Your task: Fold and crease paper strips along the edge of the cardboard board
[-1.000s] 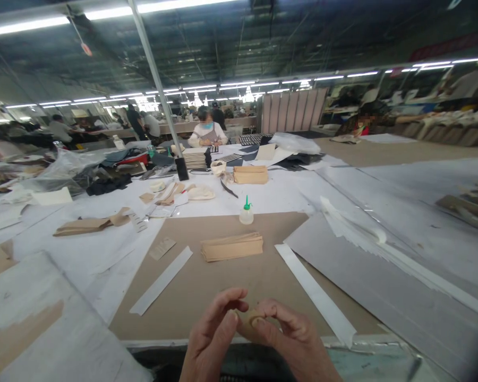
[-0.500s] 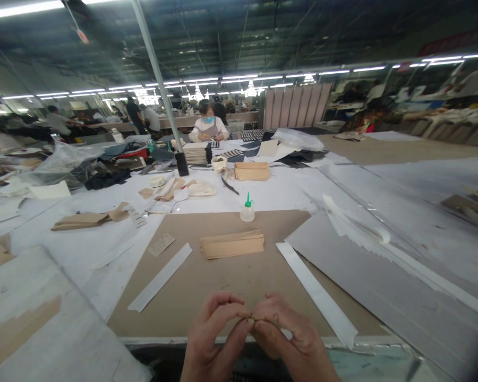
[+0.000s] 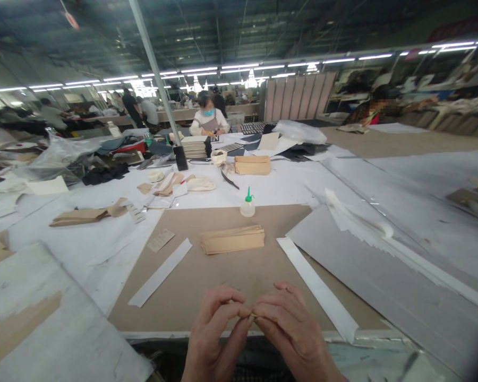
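At the front edge of the brown board (image 3: 231,276), my left hand (image 3: 219,329) and my right hand (image 3: 289,329) meet fingertip to fingertip. Both pinch a thin tan piece (image 3: 253,315), of which only a sliver shows between the fingers; its kind is hidden. Beyond them lies a stack of tan strips (image 3: 233,241). A clear squeeze bottle with a green nozzle (image 3: 247,205) stands upright at the board's far edge.
White strips lie left (image 3: 161,272) and right (image 3: 318,289) of my hands. Grey sheets (image 3: 366,270) overlap the board's right side. More tan strips (image 3: 253,165) and a phone (image 3: 180,158) lie farther off. A masked person (image 3: 209,122) works across the table.
My right hand's fingers have shifted and straightened a little, and less of the tan piece shows beneath them. My left hand keeps its pinch. The view has tilted slightly.
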Motion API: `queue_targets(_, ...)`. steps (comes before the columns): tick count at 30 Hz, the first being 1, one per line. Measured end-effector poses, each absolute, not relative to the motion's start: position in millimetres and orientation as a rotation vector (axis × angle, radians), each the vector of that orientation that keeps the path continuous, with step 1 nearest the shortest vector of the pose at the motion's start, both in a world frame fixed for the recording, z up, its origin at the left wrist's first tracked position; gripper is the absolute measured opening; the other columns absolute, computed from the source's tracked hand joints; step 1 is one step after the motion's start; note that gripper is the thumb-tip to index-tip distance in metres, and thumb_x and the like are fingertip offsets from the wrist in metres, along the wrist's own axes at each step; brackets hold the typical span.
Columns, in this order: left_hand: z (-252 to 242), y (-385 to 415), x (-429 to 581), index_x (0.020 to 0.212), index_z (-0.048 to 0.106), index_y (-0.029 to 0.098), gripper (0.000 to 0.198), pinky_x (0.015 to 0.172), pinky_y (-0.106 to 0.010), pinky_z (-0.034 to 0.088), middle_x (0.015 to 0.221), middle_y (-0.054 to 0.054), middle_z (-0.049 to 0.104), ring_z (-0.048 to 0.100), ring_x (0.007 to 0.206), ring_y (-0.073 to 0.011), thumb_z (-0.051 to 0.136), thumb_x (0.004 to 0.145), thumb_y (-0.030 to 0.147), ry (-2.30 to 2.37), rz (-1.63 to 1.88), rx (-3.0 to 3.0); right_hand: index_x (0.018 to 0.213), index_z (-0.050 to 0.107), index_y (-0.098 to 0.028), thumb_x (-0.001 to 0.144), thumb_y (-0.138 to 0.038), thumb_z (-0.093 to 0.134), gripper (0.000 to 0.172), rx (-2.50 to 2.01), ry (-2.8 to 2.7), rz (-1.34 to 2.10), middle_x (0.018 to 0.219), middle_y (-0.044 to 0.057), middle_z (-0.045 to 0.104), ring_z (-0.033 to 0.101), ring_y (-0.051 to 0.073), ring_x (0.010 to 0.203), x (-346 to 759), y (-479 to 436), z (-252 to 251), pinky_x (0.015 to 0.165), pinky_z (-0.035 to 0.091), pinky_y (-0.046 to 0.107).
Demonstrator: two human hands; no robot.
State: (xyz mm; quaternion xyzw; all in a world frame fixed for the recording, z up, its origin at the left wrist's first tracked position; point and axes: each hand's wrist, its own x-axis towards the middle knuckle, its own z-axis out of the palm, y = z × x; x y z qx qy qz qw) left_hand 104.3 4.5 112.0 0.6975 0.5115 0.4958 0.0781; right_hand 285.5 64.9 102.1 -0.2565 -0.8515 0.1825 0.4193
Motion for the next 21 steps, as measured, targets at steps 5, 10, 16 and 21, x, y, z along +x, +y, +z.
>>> queue_targets(5, 107, 3, 117, 0.091, 0.062, 0.022, 0.012, 0.089, -0.027, 0.049, 0.101, -0.004, 0.064, 0.062, 0.096, -0.0154, 0.059, 0.089, 0.011, 1.519, 1.546, 1.911, 0.101, 0.062, -0.024, 0.097, -0.009, 0.056, 0.016, -0.639, -2.128, 0.478, 0.093, -0.002, 0.069, 0.065, 0.011, 0.085, 286, 66, 99, 0.113, 0.025, 0.032)
queue_targets(10, 99, 1, 130, 0.082, 0.059, 0.020, 0.014, 0.092, -0.031, 0.047, 0.104, -0.006, 0.061, 0.059, 0.101, -0.0189, 0.059, 0.093, 0.030, 1.356, 1.524, 1.324, 0.104, 0.065, -0.026, 0.099, -0.016, 0.057, 0.014, -0.666, -2.057, 0.706, 0.098, -0.002, 0.071, 0.066, 0.012, 0.092, 287, 62, 102, 0.110, 0.033, 0.031)
queue_targets(16, 97, 5, 131, 0.073, 0.061, 0.017, 0.030, 0.087, -0.030, 0.048, 0.105, -0.006, 0.056, 0.058, 0.097, -0.0196, 0.074, 0.081, 0.042, 1.084, 1.363, 0.785, 0.094, 0.070, -0.025, 0.095, -0.032, 0.064, 0.009, -0.850, -1.864, 1.102, 0.094, 0.001, 0.071, 0.065, 0.017, 0.094, 288, 57, 104, 0.085, 0.050, 0.025)
queue_targets(21, 96, 4, 126, 0.079, 0.073, 0.018, 0.026, 0.091, -0.030, 0.046, 0.105, -0.007, 0.061, 0.059, 0.100, -0.0207, 0.074, 0.082, 0.044, 1.279, 1.361, 0.946, 0.080, 0.068, -0.022, 0.093, -0.034, 0.062, 0.019, -1.020, -1.779, 1.339, 0.082, -0.001, 0.067, 0.062, 0.016, 0.082, 293, 60, 101, 0.079, 0.048, 0.024)
